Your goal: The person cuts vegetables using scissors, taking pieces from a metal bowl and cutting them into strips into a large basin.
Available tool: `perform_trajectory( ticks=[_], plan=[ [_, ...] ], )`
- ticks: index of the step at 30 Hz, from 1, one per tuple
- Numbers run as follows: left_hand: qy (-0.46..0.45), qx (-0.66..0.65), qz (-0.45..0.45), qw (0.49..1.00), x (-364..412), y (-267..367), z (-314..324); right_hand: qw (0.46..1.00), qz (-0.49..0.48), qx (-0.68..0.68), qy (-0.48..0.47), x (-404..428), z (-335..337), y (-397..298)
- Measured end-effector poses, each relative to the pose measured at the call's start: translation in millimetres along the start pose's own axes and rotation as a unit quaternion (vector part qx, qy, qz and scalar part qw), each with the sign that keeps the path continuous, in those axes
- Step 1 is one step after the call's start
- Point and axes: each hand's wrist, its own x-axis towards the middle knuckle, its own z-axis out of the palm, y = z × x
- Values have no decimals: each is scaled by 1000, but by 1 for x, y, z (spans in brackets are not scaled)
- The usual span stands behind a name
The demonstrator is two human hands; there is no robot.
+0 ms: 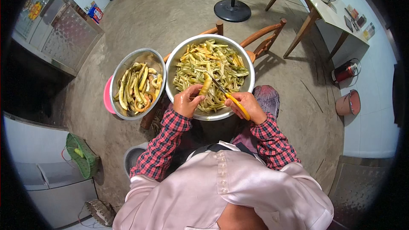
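Observation:
A large metal basin [170,60] in front of me holds many cut strips of a green and yellow vegetable [220,60]. Over its near side, my left hand [189,100] grips a yellowish vegetable piece [206,85] that stands upward from the fingers. My right hand [247,105] holds scissors with yellow handles [238,105], whose dark blades point up and left, close to that piece. Left of the large basin, a smaller metal basin [115,80] contains long, uncut-looking green and yellow pieces [137,83], some of them curled.
Wooden chair parts [266,35] show behind the large basin. A pink plastic basin [108,97] lies beneath the smaller one. Farther off are a black round stand base [232,10] and a table [338,14]. A bucket [348,103], a red flask [344,72] and a green basket [83,156] stand around.

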Motion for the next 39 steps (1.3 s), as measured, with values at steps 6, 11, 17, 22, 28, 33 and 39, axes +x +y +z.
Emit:
perform_trajectory(
  ticks=[6,11,17,22,28,33,39],
  plan=[
    [-8,3,20,1000,1,-1,-2,1000,-19,18,12,6,5,1],
    [-31,-77,-9,996,2,-10,-4,1000,-13,0,10,9,3,-1],
    [-42,-228,-159,960,9,-2,-8,991,-29,-97,87,20,2,13],
    [32,-305,-233,923,16,-6,-5,971,-126,-157,126,7,24,-11],
    [50,-344,-217,912,16,2,5,948,-135,-251,143,3,37,-21],
    [27,-392,-199,898,13,2,1,919,-213,-264,201,7,41,-11],
    [55,-360,-214,906,12,13,6,883,-259,-322,222,6,44,-14]
  ],
)
